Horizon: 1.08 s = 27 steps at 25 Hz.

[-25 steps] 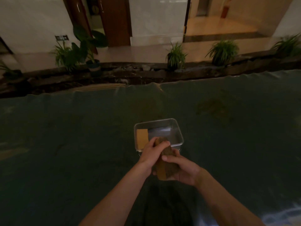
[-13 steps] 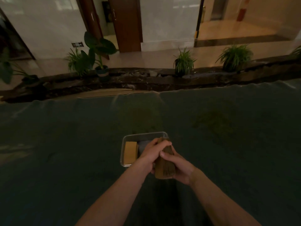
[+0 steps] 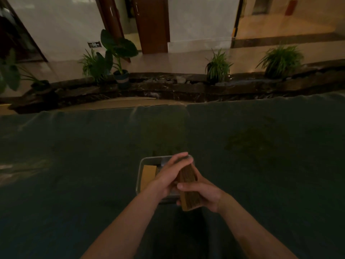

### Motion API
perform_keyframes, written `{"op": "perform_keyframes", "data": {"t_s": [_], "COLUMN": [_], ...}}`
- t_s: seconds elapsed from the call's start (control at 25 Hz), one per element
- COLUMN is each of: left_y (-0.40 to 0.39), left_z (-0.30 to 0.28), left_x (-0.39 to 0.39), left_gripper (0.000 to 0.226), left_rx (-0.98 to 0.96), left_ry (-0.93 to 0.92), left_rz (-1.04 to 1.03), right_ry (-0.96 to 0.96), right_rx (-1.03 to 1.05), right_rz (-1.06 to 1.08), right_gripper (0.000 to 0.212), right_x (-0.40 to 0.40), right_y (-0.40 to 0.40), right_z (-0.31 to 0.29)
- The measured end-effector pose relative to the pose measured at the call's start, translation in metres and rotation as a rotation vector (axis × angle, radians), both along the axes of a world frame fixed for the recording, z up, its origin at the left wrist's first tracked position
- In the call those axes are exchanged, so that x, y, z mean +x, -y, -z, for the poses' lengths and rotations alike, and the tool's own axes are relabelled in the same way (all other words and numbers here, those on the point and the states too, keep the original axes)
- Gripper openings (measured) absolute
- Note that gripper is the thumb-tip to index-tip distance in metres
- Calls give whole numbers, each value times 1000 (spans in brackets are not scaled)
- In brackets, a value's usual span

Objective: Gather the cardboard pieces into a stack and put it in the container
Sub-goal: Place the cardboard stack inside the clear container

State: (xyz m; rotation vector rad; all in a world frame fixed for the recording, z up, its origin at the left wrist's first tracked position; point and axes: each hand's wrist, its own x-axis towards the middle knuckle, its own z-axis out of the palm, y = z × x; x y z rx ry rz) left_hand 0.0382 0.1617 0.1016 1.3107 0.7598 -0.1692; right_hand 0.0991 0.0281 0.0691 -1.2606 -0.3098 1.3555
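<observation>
A stack of brown cardboard pieces (image 3: 189,191) stands on edge between both hands, over the right part of a clear plastic container (image 3: 139,181). My left hand (image 3: 169,177) presses on its left side and top. My right hand (image 3: 202,192) wraps it from the right and below, thumb across the front. Inside the container's left side lies another tan cardboard stack (image 3: 148,175). The container's right half is hidden behind my hands.
The container sits on a wide table covered in dark green cloth (image 3: 74,174). Past the far table edge (image 3: 168,107) runs a dark stone ledge with several potted plants (image 3: 217,67). A tiled floor and wooden doors lie beyond.
The hands and the cardboard stack have moved forward from in front of the container to over its right side. The head view has tilted upward a little.
</observation>
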Motion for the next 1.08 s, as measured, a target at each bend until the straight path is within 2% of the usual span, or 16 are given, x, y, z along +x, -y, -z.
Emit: {"op": "perform_keyframes", "data": {"t_s": [0.16, 0.36, 0.44, 0.56, 0.64, 0.72, 0.84, 1.08], "left_y": [-16, -31, -38, -55, -64, -65, -60, -60], "left_z": [6, 1, -3, 8, 14, 16, 15, 25], "left_x": [1, 8, 11, 5, -8, -15, -4, 5], "left_gripper": [30, 27, 39, 94, 123, 142, 148, 140], "left_rx": [-9, 49, 55, 7, 161, 415, 647, 787], "left_ry": [-15, -28, -20, 118, 252, 268, 237, 295], "left_rz": [-2, -15, 35, 150, 401, 662, 749, 699], "right_ry": [37, -30, -79, -268, -363, -381, -377, -399], "right_rx": [-44, -32, -28, 23, 37, 27, 36, 109], "right_rz": [20, 68, 88, 231, 330, 347, 333, 331], "right_gripper": [101, 91, 85, 75, 77, 80, 77, 87], "right_x": [-4, -7, -3, 11, 21, 25, 21, 17], "right_y": [-18, -41, -46, -45, -43, -44, -52, -58], "right_z": [0, 3, 0, -1, 2, 6, 7, 10]}}
